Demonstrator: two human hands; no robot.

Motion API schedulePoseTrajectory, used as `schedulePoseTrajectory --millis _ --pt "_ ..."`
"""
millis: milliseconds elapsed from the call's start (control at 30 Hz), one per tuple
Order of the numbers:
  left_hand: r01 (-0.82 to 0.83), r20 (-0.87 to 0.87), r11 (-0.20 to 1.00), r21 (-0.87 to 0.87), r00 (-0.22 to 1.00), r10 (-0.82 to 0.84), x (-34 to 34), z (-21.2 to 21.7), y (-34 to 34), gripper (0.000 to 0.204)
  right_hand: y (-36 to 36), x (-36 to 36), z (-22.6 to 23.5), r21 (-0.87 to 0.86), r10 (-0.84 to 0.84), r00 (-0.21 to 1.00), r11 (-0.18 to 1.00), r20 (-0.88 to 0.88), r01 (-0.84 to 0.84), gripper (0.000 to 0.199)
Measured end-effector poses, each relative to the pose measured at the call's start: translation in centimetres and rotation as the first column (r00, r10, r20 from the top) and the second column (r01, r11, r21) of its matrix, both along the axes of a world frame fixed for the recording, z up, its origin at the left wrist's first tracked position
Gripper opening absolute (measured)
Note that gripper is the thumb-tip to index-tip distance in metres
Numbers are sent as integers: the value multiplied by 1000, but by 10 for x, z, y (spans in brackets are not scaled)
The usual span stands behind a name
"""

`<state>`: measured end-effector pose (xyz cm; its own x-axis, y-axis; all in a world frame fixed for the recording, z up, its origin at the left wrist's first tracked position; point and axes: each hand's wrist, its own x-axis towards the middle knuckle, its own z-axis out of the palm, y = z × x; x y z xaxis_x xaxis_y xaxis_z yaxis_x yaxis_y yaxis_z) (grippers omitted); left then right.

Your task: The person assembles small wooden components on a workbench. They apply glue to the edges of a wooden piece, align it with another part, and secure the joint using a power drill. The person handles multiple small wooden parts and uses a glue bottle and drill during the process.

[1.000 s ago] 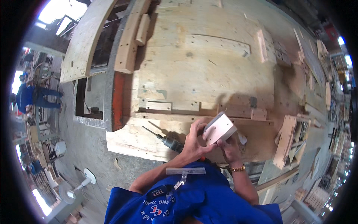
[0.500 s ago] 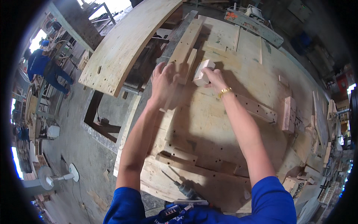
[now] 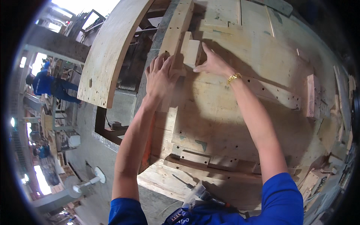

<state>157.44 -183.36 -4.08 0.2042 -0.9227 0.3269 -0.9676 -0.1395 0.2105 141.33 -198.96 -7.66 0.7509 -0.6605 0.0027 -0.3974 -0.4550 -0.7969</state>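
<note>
A small pale wooden block (image 3: 192,52) stands on the plywood panel (image 3: 225,112), against a short wooden strip (image 3: 185,43). My right hand (image 3: 216,63), a gold bracelet at its wrist, grips it from the right, index finger at the far end and thumb at the near end. My left hand (image 3: 160,77) lies with bent fingers over the near end of a long wooden beam (image 3: 176,32). Beneath that palm a pale wooden piece (image 3: 165,105) shows in part, and the fingers seem to hold it; their tips are partly hidden.
Near my body lies a power drill (image 3: 204,194) with a long bit. Low wooden battens (image 3: 195,156) cross the panel's near side; a drilled rail (image 3: 270,92) and an upright block (image 3: 311,95) are right. A plywood sheet (image 3: 108,48) overhangs at left. A co-worker (image 3: 47,84) bends over farther left.
The block in my right hand has gone from tilted to upright against the strip. My left hand has stayed by the beam. The whole view has shifted and turned.
</note>
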Motion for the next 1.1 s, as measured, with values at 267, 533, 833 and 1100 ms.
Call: schedulePoseTrajectory --millis 267,533,833,1100 --pt "110 159 983 147 978 -133 9 -5 -11 55 -4 5 -20 -19 13 987 1000 159 -10 106" --pt "158 52 978 139 985 -166 10 -6 -17 51 -10 5 -29 -82 -5 991 996 132 16 106" --pt "136 134 981 137 979 -154 5 -3 -15 49 -7 3 -24 -71 7 993 997 119 1 107" --pt "103 109 985 136 987 -118 8 -7 -10 54 -5 9 -11 -84 69 997 994 -34 -72 108"
